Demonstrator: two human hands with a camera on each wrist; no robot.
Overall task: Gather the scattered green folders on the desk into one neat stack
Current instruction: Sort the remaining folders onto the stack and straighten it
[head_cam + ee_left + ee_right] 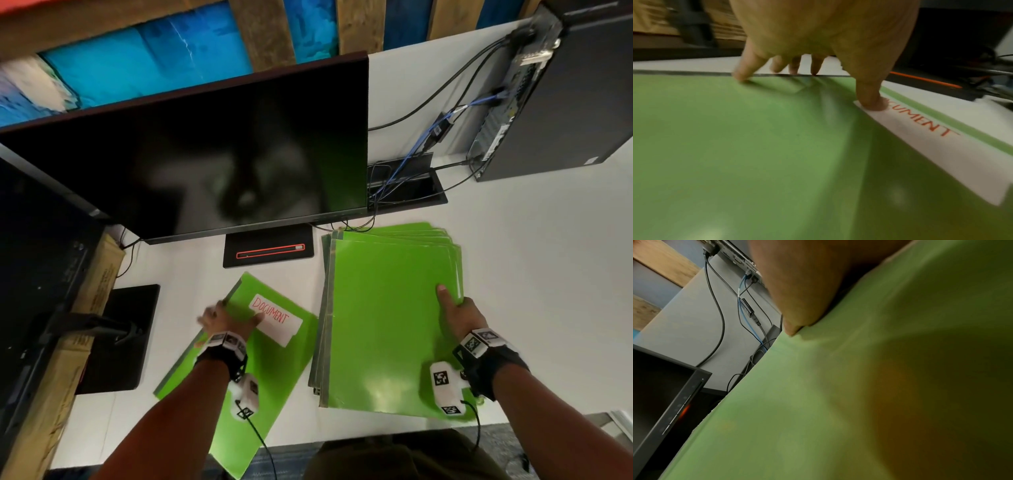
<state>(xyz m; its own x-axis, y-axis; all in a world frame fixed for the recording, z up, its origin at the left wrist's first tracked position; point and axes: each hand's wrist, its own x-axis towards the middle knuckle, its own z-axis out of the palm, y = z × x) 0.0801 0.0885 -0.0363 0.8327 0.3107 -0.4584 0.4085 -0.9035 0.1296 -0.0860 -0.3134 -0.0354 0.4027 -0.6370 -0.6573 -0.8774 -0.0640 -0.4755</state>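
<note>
Your left hand (228, 320) lies flat on the loose green folder (239, 370), the one with the white label (278, 323) reading DOCUMENT; the thumb presses on the label's corner, and the fingers (744, 71) spread straight to the folder's far left edge, curled around nothing. That folder sits askew on the desk (531, 274), its near corner hanging over the front edge, just left of the stack (387, 318) and touching or slightly overlapping its left side.

Your right hand (460, 317) has the stack's right edge: the thumb lies on the top cover, and the other fingers appear to be tucked under the edge, though you cannot see them from any view. The stack's far corners are fanned, so it is not yet square.

Treat the loose folder as light, thin and bendy, with a glossy cover that likely slides easily on the desk and on its neighbours. Flat pressure should drag it well; lifting it by one corner would probably make it sag or fall open. Taking it along the spine edge under your fingertips looks soundest. Several slick covers together may skate apart, so steady the stack as you square it.
</note>
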